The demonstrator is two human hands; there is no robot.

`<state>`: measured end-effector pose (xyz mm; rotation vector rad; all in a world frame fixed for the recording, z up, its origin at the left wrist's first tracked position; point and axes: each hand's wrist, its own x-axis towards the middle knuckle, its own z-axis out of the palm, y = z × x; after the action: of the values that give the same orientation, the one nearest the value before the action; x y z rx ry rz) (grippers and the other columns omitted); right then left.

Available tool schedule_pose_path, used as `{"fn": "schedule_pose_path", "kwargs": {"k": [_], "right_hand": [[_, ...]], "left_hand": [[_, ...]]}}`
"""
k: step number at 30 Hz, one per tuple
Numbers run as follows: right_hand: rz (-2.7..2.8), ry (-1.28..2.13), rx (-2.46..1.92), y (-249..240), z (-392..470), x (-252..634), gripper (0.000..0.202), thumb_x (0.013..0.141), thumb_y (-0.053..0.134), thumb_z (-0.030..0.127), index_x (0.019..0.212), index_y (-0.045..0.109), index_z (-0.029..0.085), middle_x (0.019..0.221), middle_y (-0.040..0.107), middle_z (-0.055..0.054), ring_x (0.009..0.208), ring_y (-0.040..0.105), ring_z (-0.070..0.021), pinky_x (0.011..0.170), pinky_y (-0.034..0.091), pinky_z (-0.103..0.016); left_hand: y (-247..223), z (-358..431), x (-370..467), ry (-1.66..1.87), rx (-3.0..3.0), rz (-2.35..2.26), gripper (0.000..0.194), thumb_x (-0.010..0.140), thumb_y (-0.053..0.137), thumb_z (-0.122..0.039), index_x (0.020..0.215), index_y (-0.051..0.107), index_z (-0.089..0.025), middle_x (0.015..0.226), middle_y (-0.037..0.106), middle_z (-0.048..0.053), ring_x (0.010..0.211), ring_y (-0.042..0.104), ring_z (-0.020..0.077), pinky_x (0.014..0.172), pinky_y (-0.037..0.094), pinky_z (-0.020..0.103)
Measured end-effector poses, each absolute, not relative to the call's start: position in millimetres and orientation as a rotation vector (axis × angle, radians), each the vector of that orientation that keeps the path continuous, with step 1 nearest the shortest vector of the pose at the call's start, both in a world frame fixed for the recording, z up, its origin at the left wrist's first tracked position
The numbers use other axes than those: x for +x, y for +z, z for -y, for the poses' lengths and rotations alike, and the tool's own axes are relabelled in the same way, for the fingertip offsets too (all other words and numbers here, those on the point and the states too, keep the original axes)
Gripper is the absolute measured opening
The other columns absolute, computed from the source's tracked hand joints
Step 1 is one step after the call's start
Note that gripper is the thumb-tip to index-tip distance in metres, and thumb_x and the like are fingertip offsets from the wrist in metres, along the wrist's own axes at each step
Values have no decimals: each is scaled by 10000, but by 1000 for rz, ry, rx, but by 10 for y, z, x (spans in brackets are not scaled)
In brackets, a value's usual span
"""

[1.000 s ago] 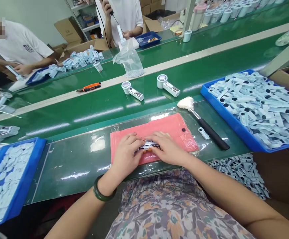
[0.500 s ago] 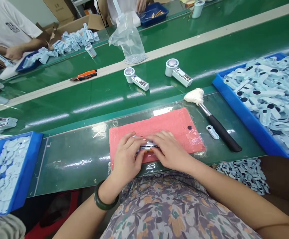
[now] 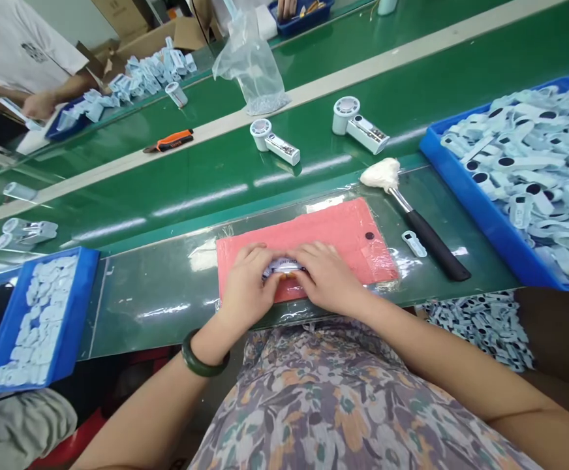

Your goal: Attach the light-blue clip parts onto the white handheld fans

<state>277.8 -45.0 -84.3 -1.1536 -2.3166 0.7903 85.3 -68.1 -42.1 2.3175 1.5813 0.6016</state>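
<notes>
Both hands are together over a pink mat (image 3: 308,228) on the green bench. My left hand (image 3: 250,277) is closed on one end of a small pale blue device (image 3: 284,266), and my right hand (image 3: 326,274) closes on its other end. The fingers cover most of the device. A round black piece (image 3: 369,235) lies on the mat's right part. Right of the mat are a small pale cover (image 3: 414,243) and a black-handled mallet (image 3: 429,241) with a wrapped white head.
A blue tray (image 3: 480,202) of pale parts stands at right, another blue tray (image 3: 81,300) at left. Two fan-like devices (image 3: 282,150) (image 3: 365,134) lie on the green belt, beyond them orange pliers (image 3: 174,140) and a plastic bag (image 3: 260,72). A person (image 3: 30,59) works across.
The view has shifted, so the trays and mat sit slightly higher in the picture. The two fan-like devices have moved right along the belt. Both hands still hold the small device.
</notes>
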Motion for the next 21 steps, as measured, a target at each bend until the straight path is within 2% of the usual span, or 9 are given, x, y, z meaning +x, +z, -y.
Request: {"fn": "schedule_pose_path", "kwargs": {"k": [4,7,10,13,14,17,19,21], "right_hand": [[2281,864,-1082,-900,412,2781,343,986,525,184,1316,619,201,1210,643,-89,1105,542,-293,943,454,-471],[2114,859,-971,-933,438,2839,410,1003,481,222,1407,546,202,1372,580,-103,1255,512,-279,1056,449,-489],[1915,719,-991,-923,518,3051,425,1037,451,258,1459,487,218,1435,535,-98,1325,482,-252,1110,443,-470],[1867,440,-1244,-889,615,3446,349,1046,442,265,1367,571,214,1309,608,-101,1208,549,-266,1034,483,-465],[1864,337,-1369,-878,645,3599,329,1046,432,259,1319,607,204,1264,625,-107,1164,562,-275,1005,487,-466],[1840,62,-1775,-859,714,3998,287,1033,452,244,1196,679,178,1176,640,-127,1051,560,-303,905,475,-468],[1857,-79,-1928,-867,726,4137,235,1010,516,242,1138,701,174,1157,632,-131,1016,544,-316,835,456,-459],[1914,-202,-1951,-890,712,4162,176,987,583,243,1091,706,172,1195,621,-133,1039,533,-330,805,436,-452]], "left_hand": [[-392,658,824,513,2386,-1548,275,922,606,-158,1192,630,-207,1117,723,60,1187,602,274,1028,532,483],[-416,694,791,447,2583,-1488,308,908,655,-225,1211,609,-191,1223,697,105,1305,551,324,1082,494,543],[-418,650,720,333,2829,-1430,280,898,634,-225,1175,636,-190,1226,686,143,1249,588,353,1022,516,562],[-333,357,544,241,3036,-1302,247,920,529,-206,1127,662,-209,1075,727,118,1079,664,321,1001,513,586],[-288,189,467,235,3094,-1274,237,928,507,-220,1098,671,-213,1044,735,113,1076,666,324,1016,499,611],[-130,-438,235,194,3164,-1461,294,993,413,-289,1059,690,-213,1159,726,112,1291,566,365,1096,389,720],[-32,-852,105,226,3079,-1690,447,1048,288,-337,1005,703,-177,1261,685,131,1415,448,405,1109,296,795],[26,-1188,-10,339,2924,-1838,598,1069,188,-363,905,711,-125,1271,664,160,1451,380,465,1077,221,861]]}}
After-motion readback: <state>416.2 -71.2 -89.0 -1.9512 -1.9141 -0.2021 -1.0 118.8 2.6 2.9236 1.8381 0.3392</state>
